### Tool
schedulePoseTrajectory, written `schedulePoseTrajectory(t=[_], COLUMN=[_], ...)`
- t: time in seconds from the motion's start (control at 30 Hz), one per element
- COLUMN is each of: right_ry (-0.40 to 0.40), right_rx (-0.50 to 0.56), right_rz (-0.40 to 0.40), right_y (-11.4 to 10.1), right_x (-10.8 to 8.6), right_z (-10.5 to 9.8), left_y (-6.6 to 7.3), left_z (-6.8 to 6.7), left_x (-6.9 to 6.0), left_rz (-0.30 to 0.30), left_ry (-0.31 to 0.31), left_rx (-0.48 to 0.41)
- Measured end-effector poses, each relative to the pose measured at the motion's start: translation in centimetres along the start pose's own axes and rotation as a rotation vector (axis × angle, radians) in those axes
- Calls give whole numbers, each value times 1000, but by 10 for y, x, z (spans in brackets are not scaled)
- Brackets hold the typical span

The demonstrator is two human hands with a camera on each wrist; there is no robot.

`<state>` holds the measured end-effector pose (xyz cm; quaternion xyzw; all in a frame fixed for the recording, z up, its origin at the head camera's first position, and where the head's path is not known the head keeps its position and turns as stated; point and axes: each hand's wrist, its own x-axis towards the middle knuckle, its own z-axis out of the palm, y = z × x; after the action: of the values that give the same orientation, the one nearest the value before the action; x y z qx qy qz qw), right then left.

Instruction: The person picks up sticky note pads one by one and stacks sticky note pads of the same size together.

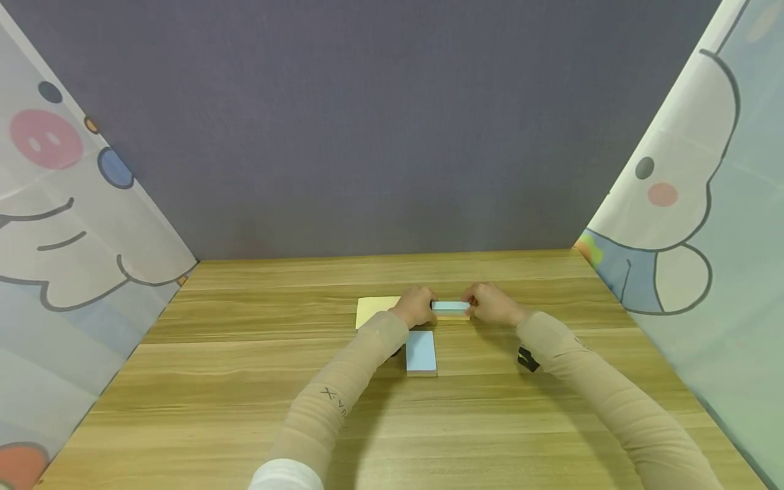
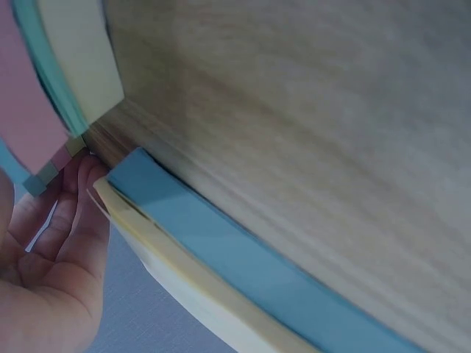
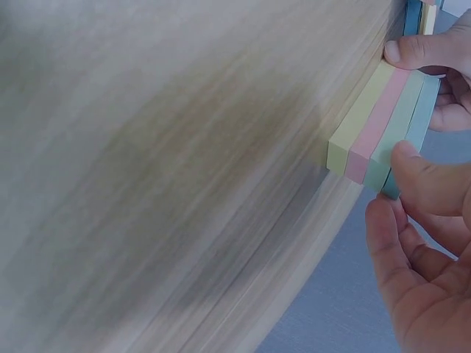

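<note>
A stack of sticky note pads (image 1: 451, 307) lies between my two hands near the middle of the table. In the right wrist view its layers (image 3: 381, 121) run yellow, pink, green and blue. My left hand (image 1: 416, 306) pinches the left end, its thumb on the near side. At the right end my right hand (image 1: 493, 303) pinches a corner between thumb and fingertips. A second pad stack (image 1: 420, 351), blue on top, lies nearer, below the left hand. Beyond the left forearm is a yellow pad (image 1: 375, 310), with a blue pad (image 2: 221, 243) against it in the left wrist view.
The wooden table (image 1: 245, 381) backs onto a dark grey panel (image 1: 392, 136). Printed cartoon sheets (image 1: 79, 204) stand along both sides. A black strap (image 1: 527, 359) shows under the right wrist.
</note>
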<state>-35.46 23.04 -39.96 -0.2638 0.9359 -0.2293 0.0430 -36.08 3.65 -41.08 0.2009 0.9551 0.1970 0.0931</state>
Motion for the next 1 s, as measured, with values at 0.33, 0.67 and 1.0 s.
schedulePoseTrajectory(t=[0.33, 0.67, 1.0], right_ry=[-7, -40, -58], right_rx=[-22, -6, -45], right_rz=[25, 55, 29], right_y=[-3, -3, 2], right_x=[-3, -3, 4], right_z=[-1, -4, -4], left_y=[1, 2, -2], left_z=[2, 2, 1], left_x=[1, 3, 8], left_rz=[-8, 2, -26], left_ry=[-7, -11, -7], left_rx=[-12, -16, -13])
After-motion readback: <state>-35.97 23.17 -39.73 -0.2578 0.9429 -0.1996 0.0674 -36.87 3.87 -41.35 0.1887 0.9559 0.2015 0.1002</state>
